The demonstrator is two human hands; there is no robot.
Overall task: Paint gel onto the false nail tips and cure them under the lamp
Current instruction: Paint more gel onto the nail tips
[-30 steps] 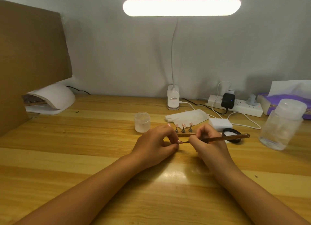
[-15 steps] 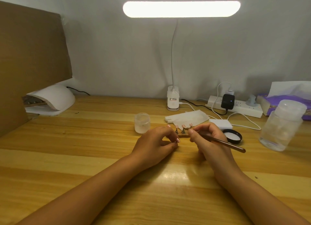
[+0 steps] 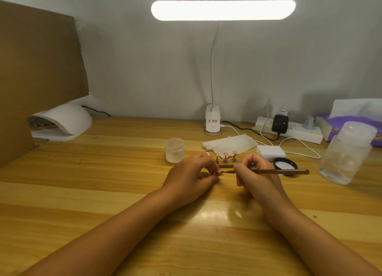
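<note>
My left hand [image 3: 191, 177] rests on the wooden table and pinches a small pink false nail tip [image 3: 219, 173] on its stand. My right hand [image 3: 255, 175] grips a brown gel brush [image 3: 281, 171] held level, its bristles touching that tip. Just behind my fingers a narrow holder [image 3: 225, 161] carries three more pink nail tips upright on short stands. An open black gel pot [image 3: 285, 164] lies right of my right hand. The white curing lamp [image 3: 64, 124] sits at the far left of the table.
A frosted jar [image 3: 174, 150] stands behind my left hand. White wipes [image 3: 229, 144], a small white box [image 3: 270, 152], a clear plastic bottle [image 3: 347, 151], a power strip [image 3: 289, 129], a tissue box [image 3: 351, 122], a desk lamp [image 3: 213, 122] and brown cardboard [image 3: 35, 73] surround the work spot.
The brush swung from level to angled down and back to level. Its tip has returned to the nail tip in my left hand. My left hand stayed in place.
</note>
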